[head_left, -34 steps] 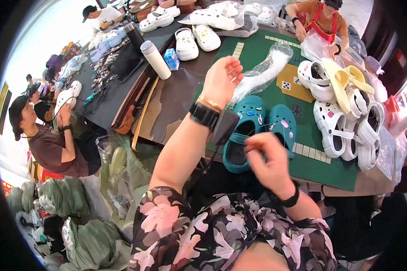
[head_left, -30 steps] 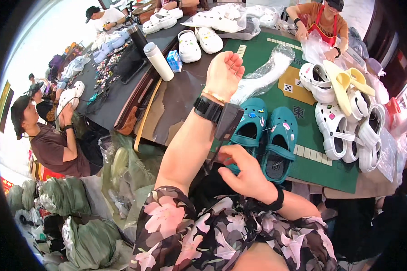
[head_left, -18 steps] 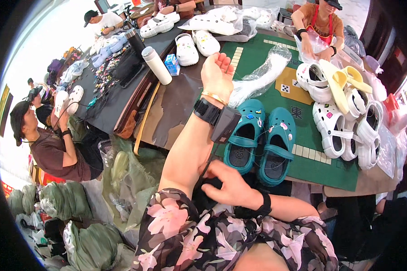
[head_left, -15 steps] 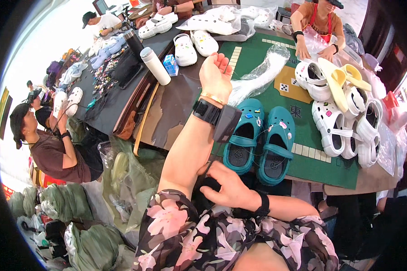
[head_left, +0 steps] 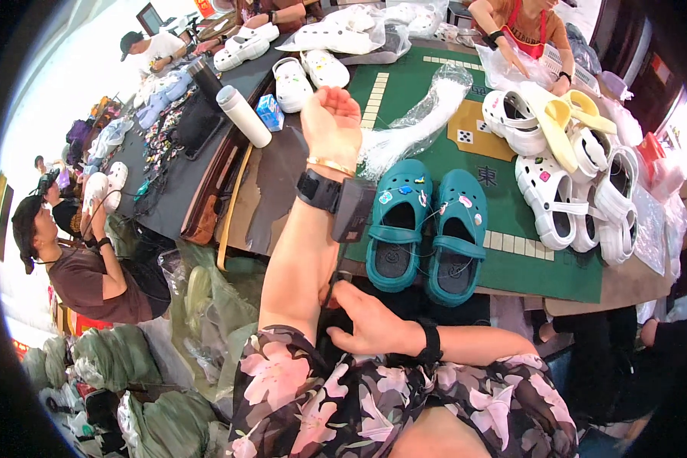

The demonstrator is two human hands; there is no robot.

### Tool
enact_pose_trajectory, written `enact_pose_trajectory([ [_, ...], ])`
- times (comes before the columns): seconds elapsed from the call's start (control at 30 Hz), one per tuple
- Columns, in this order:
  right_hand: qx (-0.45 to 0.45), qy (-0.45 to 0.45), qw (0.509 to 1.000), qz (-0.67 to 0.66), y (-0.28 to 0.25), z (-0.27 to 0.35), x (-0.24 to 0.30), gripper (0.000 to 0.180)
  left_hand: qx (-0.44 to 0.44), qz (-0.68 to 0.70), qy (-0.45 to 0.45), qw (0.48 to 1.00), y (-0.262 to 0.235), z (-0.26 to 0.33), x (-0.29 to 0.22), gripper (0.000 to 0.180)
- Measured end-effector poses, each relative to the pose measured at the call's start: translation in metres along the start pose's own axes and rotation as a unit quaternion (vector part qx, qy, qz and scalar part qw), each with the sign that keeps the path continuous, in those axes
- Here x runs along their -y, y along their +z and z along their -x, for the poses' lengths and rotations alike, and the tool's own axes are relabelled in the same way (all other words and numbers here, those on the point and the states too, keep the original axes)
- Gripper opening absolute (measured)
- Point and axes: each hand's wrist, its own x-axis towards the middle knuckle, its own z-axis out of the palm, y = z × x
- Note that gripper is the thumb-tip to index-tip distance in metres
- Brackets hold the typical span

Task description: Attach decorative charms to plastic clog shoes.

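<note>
My left forearm is raised, and my left hand point(head_left: 332, 126) is open, palm up, fingers slightly curled and holding nothing. On that wrist are a gold bracelet point(head_left: 330, 165) and a black strap point(head_left: 317, 191) carrying a dark box-shaped device point(head_left: 353, 211). A black cable point(head_left: 340, 269) runs down from the device along the forearm. My right hand point(head_left: 370, 320) is closed round the cable below the device, close to the forearm; its fingertips are partly hidden. Just right of my left arm stand two teal clogs point(head_left: 427, 229) with small charms, joined by a thin clear thread.
White and yellow clogs point(head_left: 546, 187) are piled on the right of the green mat point(head_left: 511, 278). A bag of white ties point(head_left: 416, 126) lies beyond the teal pair. A white bottle point(head_left: 244, 118) and blue box point(head_left: 269, 113) stand left. Co-workers sit around; bundled green bags point(head_left: 164, 420) lie lower left.
The view has shifted, so the table things sit further left. My left forearm stands more upright. The right hand stays by the forearm, its fingers drawn closer round the cable.
</note>
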Motion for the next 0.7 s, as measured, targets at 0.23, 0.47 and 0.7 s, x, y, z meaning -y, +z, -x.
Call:
enact_pose_trajectory([
  [0.23,-0.122,-0.007,0.992,-0.037,-0.017,-0.004,-0.007,0.046,0.103,0.078,-0.136,0.982,0.018,0.031,-0.001,0.016],
  [0.47,-0.031,-0.064,0.995,0.068,-0.02,-0.007,-0.009,0.024,0.163,0.099,-0.166,0.967,0.02,0.05,-0.011,0.009],
  [0.7,-0.181,0.083,0.944,-0.264,-0.074,-0.01,-0.019,0.036,0.238,0.093,-0.284,0.924,0.024,0.11,0.019,0.016],
])
